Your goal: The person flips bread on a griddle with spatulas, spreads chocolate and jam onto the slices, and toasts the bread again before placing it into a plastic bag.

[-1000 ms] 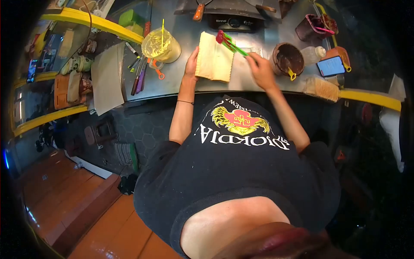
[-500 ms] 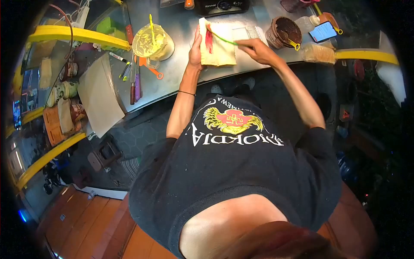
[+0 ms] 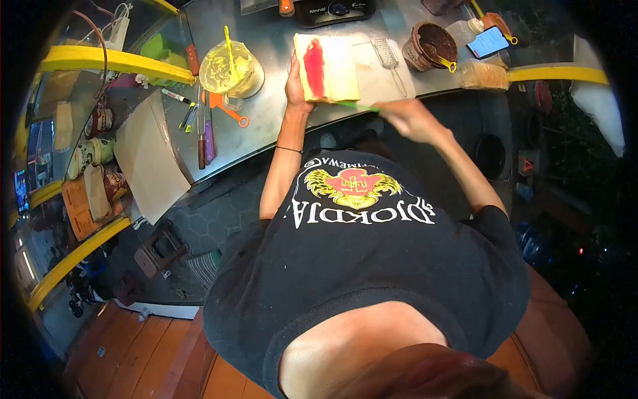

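Observation:
My left hand holds an opened piece of bread from its left side, tilted up above the counter. A thick red streak of what looks like jam runs down the left half of the bread. In my right hand, slightly blurred, is a thin green spreader. Its tip lies at the lower edge of the bread, near the end of the red streak. Behind the bread, a small metal grater rests on a white board.
A tub of pale yellow spread stands left of the bread. To the right are a tub of dark brown spread, a phone and a wrapped loaf. A black Rinnai stove sits behind; several knives and markers lie left.
The spreader has moved from the top of the bread down to its lower edge, and my right hand came toward me. The red streak is now longer and wider. The grater shows more fully.

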A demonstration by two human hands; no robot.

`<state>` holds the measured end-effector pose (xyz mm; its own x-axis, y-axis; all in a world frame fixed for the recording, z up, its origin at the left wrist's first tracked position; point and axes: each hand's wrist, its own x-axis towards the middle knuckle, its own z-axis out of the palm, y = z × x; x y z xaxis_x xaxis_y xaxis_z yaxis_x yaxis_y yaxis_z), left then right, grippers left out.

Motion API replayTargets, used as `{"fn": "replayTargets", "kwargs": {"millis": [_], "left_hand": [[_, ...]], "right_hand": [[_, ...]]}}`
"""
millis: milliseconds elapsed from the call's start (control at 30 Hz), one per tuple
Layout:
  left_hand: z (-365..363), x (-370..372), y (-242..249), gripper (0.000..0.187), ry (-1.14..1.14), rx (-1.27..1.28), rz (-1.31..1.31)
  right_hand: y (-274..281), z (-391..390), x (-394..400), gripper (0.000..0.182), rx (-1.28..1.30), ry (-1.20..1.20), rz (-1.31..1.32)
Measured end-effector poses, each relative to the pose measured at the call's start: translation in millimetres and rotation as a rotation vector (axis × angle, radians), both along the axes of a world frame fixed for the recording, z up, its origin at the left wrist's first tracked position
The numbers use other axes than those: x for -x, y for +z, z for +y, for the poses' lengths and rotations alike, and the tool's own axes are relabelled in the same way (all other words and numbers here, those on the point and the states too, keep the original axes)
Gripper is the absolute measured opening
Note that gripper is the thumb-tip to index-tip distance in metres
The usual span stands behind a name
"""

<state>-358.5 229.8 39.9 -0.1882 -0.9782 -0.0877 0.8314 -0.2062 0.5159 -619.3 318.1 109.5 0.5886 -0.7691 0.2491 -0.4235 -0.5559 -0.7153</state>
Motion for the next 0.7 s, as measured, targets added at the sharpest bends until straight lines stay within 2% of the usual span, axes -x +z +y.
{"fn": "replayTargets", "kwargs": {"millis": [67,100,133,200,267,367,433,467,533,600,633,667,700], "left_hand": [[2.3,-3.9,-4.5,0.044,-0.029,0.002,-0.025],[3.8,-4.1,-4.4,0.044,-0.05,-0.013,0.001],[7.8,-2.8,-4.8,0.044,-0.073,-0.031,0.027],[10.5,1.4,3.0,0.044,-0.1,-0.016,-0.005],[7.4,1.2,-2.2,0.045,-0.03,0.001,-0.011],[7.0,-1.3,-8.6,0.045,-0.011,-0.065,-0.006],[7.4,-0.8,-6.7,0.046,-0.012,-0.102,-0.005],[4.8,0.6,-5.0,0.047,-0.003,-0.109,0.011],[8.4,8.9,6.9,0.05,0.039,-0.21,-0.024],[-9.1,2.3,-19.7,0.051,0.128,-0.307,-0.045],[-9.8,3.9,-10.9,0.052,0.156,-0.378,-0.13],[-9.2,0.3,-13.9,0.052,0.121,-0.343,-0.113],[-8.1,2.3,-8.1,0.051,0.108,-0.332,-0.111]], "right_hand": [[19.9,-22.2,1.8,0.024,-0.251,-0.26,0.072],[7.9,-40.7,-2.4,0.024,-0.136,-0.314,0.026],[10.2,-54.5,-13.7,0.027,-0.071,-0.312,-0.02],[-5.3,-64.9,-23.6,0.029,-0.105,-0.061,0.001],[5.2,-45.6,-14.1,0.03,-0.343,0.111,0.108],[12.2,-38.9,7.8,0.029,-0.371,0.127,0.121],[14.0,-42.9,11.6,0.03,-0.476,-0.087,0.041],[5.1,-42.4,7.1,0.03,-0.475,-0.088,0.034],[-12.5,-25.7,-15.2,0.034,-0.109,0.004,0.249],[8.2,-3.3,-13.4,0.036,-0.127,0.183,0.17],[23.0,-2.8,2.5,0.034,-0.158,0.166,0.111],[24.7,-10.5,25.8,0.029,-0.121,0.133,0.097],[43.4,-21.2,49.1,0.026,-0.19,-0.007,0.033]]}}
